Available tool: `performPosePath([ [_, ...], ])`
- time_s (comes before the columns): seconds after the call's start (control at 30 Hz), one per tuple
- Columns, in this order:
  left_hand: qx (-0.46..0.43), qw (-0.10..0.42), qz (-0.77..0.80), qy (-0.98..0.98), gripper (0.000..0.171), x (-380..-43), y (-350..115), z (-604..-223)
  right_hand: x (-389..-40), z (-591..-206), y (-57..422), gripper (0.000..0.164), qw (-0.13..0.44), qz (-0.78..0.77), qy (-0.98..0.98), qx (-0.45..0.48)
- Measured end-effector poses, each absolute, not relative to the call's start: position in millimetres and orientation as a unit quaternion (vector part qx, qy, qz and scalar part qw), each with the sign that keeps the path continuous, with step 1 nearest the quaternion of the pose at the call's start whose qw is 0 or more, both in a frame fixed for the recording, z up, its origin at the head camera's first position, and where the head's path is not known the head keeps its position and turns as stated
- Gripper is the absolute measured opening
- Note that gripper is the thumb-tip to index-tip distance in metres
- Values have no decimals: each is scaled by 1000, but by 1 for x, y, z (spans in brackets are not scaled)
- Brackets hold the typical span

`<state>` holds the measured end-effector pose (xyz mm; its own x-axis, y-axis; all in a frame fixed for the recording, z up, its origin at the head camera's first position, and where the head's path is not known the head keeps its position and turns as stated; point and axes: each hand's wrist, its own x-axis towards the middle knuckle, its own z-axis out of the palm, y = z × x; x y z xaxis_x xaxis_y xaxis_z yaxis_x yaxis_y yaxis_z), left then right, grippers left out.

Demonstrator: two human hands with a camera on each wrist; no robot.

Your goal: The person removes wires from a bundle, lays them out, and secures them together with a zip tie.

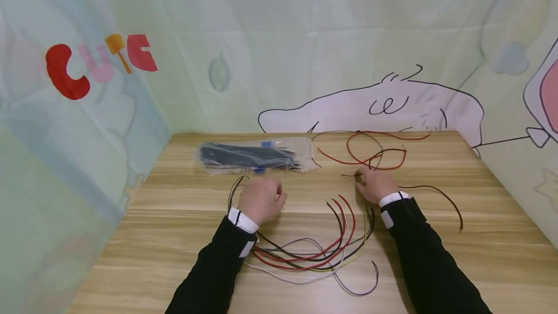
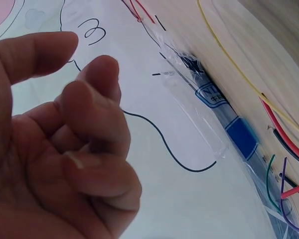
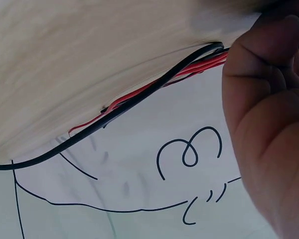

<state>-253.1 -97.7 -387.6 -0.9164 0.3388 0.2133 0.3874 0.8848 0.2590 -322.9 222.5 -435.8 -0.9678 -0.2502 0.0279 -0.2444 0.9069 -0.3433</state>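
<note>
A black wire [image 1: 445, 198] curves to the right from my right hand [image 1: 377, 184], and a short end shows on its left. My thumb and fingers appear to pinch it, though the grip is partly hidden in the right wrist view, where the black wire [image 3: 157, 87] runs beside the hand. My left hand [image 1: 260, 200] is above the table with loosely curled fingers, holding nothing; its thumb stands apart in the left wrist view. Between my forearms lie several curved wires, among them a red wire [image 1: 354, 217] and a purplish-grey wire [image 1: 359, 295].
A clear plastic bag [image 1: 244, 156] of long black strips lies at the back left. Looped red wires [image 1: 375, 133] and thin black ones lie at the back right. Behind the wooden table [image 1: 174, 236] hangs a printed cloth [image 1: 279, 62].
</note>
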Motion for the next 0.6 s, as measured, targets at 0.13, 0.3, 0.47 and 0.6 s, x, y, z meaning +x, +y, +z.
performPosePath([
  [0.13, -190, 80, -153, -967, 19, -252, -96, -388, -323, -436, 221, 18, 1, -181, 976, -123],
  [0.3, -187, 75, -153, -968, 18, -251, -95, -389, -322, -435, 219, 14, -18, -189, 974, -123],
  [0.47, -189, 71, -157, -967, 18, -251, -93, -390, -322, -430, 216, 19, -44, -198, 972, -120],
  [0.6, -194, 78, -166, -964, 19, -251, -92, -389, -317, -421, 211, 23, -57, -215, 968, -117],
])
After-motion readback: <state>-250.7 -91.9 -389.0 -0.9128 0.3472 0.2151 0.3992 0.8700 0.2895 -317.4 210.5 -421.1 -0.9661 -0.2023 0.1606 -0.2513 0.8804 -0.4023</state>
